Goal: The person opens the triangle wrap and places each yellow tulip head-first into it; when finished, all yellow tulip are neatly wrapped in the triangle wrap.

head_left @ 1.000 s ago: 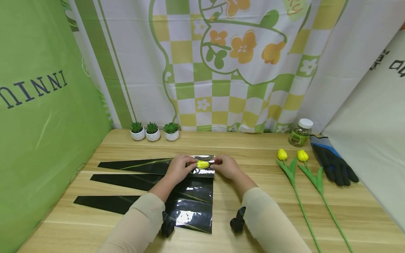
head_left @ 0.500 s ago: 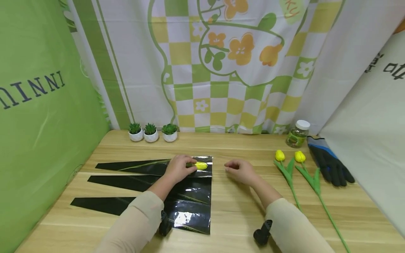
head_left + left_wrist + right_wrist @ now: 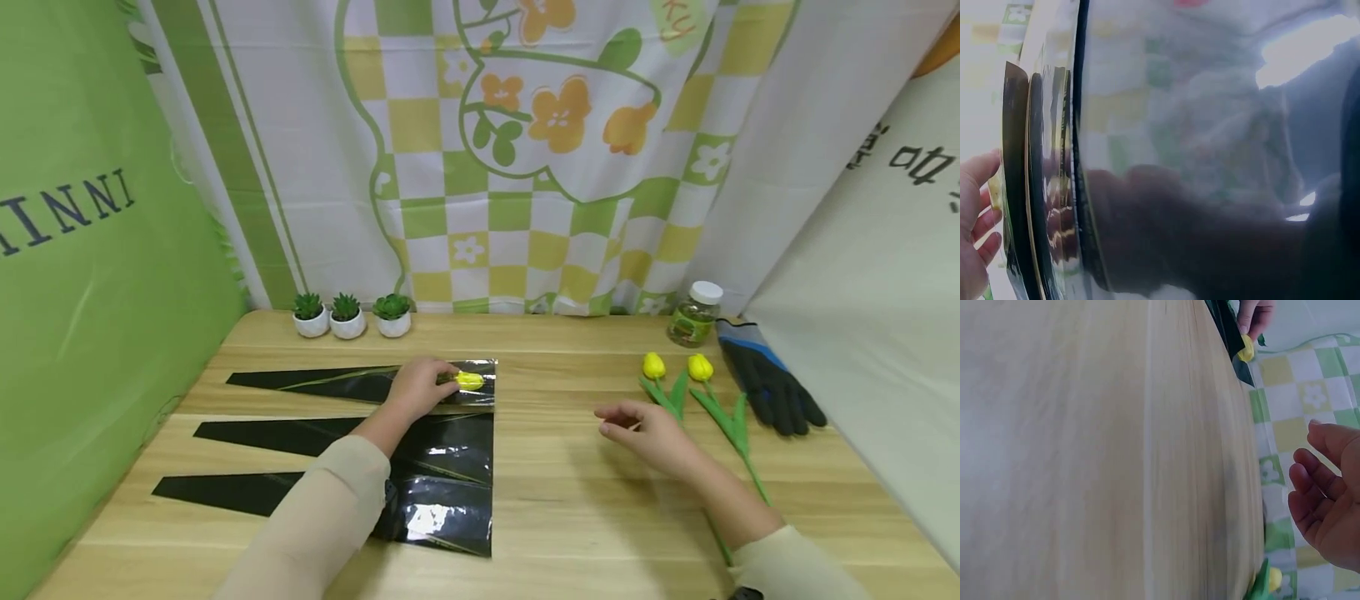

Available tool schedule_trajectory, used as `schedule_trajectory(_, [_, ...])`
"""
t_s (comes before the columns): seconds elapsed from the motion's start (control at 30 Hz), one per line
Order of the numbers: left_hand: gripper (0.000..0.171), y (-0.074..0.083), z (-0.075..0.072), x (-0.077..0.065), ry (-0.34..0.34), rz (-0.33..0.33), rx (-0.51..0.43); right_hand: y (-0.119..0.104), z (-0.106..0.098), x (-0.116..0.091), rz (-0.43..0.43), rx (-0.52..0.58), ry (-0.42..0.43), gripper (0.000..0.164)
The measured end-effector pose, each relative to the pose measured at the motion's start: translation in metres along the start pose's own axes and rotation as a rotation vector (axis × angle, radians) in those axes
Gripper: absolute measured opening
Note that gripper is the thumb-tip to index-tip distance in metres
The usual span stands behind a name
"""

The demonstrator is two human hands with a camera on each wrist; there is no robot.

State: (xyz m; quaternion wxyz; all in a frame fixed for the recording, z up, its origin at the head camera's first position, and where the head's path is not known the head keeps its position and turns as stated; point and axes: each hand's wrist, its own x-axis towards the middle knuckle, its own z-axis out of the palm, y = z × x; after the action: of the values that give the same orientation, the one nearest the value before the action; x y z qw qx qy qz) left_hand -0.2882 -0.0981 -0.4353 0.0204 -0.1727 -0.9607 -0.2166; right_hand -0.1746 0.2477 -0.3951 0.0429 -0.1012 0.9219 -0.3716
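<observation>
Left hand: your left hand pinches the stem of the first tulip just behind its yellow bloom.
First tulip: it lies along the far wrapper, bloom near the wrapper's wide end; you cannot tell here whether it sits inside or on top.
Right hand: your right hand holds nothing, thumb and fingertips apart, above the table near the loose flowers.
Loose flowers: the second tulip and third tulip lie bare on your right.
Done, it seems: one flower is paired with a wrapper.
Left over, it seems: the middle wrapper and near wrapper show no bloom, though your left arm hides part of them; you have two tulips unwrapped.
</observation>
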Motion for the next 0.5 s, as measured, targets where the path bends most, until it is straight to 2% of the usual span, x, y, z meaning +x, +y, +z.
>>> schedule_trajectory(0.17, [0.029,-0.001,-0.001,0.008,-0.016,-0.010,-0.005,0.015,-0.015,-0.022,0.026,-0.045,-0.004,0.031])
schedule_trajectory(0.5, [0.031,-0.007,-0.001,0.021,0.005,-0.040,-0.052,0.044,-0.033,-0.057,0.158,-0.136,0.018,0.037])
